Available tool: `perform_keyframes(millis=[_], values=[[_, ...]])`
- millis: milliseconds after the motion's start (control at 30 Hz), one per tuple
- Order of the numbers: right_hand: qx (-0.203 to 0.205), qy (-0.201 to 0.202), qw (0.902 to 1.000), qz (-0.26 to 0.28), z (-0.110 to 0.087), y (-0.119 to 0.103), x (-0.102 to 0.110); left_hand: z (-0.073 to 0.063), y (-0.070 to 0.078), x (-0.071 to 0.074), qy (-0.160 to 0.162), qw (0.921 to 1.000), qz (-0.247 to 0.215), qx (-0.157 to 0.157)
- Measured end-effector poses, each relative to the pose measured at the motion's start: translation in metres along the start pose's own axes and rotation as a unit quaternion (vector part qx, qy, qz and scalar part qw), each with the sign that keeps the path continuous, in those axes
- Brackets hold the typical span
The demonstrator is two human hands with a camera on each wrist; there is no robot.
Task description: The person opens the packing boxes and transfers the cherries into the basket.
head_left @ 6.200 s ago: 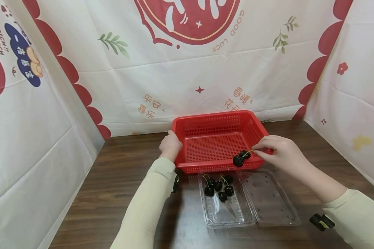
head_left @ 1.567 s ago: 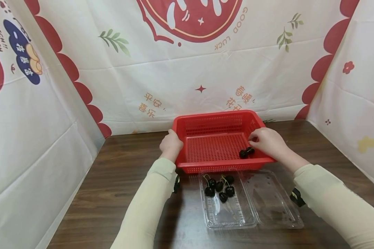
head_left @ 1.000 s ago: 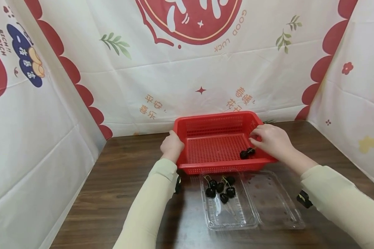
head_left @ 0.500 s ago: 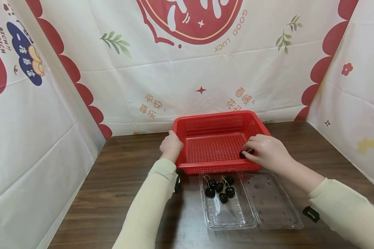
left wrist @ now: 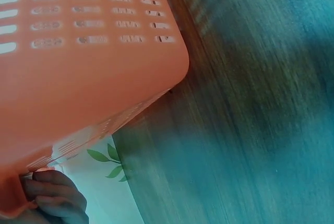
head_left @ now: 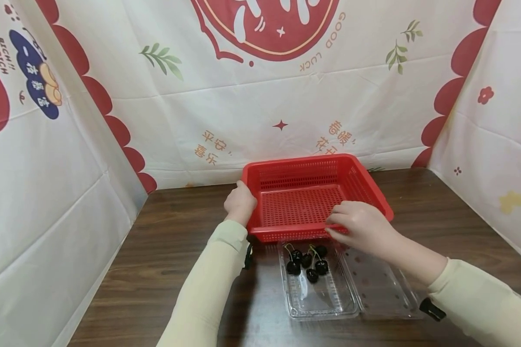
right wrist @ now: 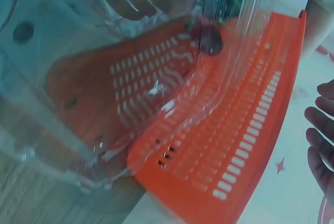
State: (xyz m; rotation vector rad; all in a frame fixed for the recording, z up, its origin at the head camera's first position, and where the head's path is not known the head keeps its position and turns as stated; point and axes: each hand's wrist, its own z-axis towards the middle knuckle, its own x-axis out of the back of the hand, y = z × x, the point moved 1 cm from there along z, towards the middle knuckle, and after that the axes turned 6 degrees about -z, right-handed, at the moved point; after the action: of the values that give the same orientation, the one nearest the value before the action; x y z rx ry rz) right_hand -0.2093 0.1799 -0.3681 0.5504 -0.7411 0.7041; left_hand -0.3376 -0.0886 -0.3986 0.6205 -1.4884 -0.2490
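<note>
Left hand (head_left: pixel 240 202) grips the red basket (head_left: pixel 301 207), right hand (head_left: pixel 359 224) relaxed; clear box (head_left: pixel 317 302) holds cherries (head_left: pixel 312 275).

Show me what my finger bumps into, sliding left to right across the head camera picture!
Blue print → left green leaf print → left hand → dark cherries → right hand → red flower print.

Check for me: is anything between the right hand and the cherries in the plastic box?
Nothing visible is. The right hand hovers by the near rim of the red basket, and the plastic box is open, its lid laid out to the side, so the cherries lie uncovered.
</note>
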Motion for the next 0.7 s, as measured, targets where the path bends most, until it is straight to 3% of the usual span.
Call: perform_keyframes(millis=[167,367,700], values=[[0.044,0.015,0.9989,0.009,0.001,-0.014,-0.007,-0.002,0.001,0.001,0.001,1.0,0.007,-0.002],[0.069,0.02,0.9974,0.014,-0.003,-0.025,-0.016,0.0,0.002,0.0,-0.004,0.9998,0.021,-0.005],[0.108,-0.021,0.9937,-0.021,-0.008,-0.037,-0.034,0.003,0.0,-0.001,0.0,0.9995,0.031,-0.002]])
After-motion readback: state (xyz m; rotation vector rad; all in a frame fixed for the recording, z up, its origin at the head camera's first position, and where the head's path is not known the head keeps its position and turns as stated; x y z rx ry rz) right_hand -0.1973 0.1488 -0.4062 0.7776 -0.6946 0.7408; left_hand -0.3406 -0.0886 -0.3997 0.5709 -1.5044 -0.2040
